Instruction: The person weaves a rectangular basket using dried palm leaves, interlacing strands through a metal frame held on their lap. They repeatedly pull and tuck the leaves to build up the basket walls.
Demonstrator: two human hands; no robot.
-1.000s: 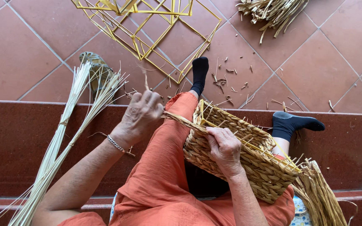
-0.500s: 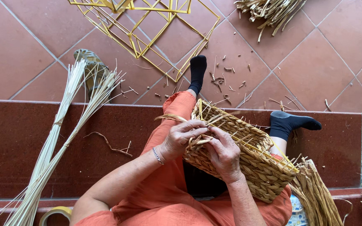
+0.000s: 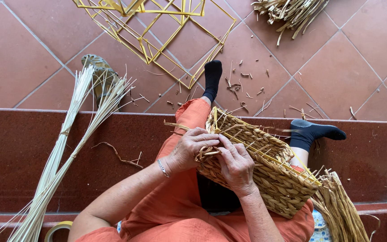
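Head view, listed left to right. Roll of yellowish tape, flat ring, bottom edge on the red stone step; no printing legible. Bundle of long pale reed stalks, tied in places, lying across the step, tips fanned toward a grey-green perforated shoe on the terracotta tiled floor. Yellow wire frame of open cube shapes, on the tiles at top. Left hand, fingers curled and closed on a flat straw strand at the rim of the half-woven rectangular straw basket, which rests tilted on the person's lap, over orange trousers. Right hand, just beside and touching the left, fingers bent and pressing the plaited edge; how firmly it pinches the strand cannot be told. Judgement: the tuck goes best with the right hand bracing the rim while the left draws the strand snug between the upright stakes, without kinking it. Loose heap of plaited straw, top. Bundle of brown straw, beside the basket at right. No packages, labels or signs visible.
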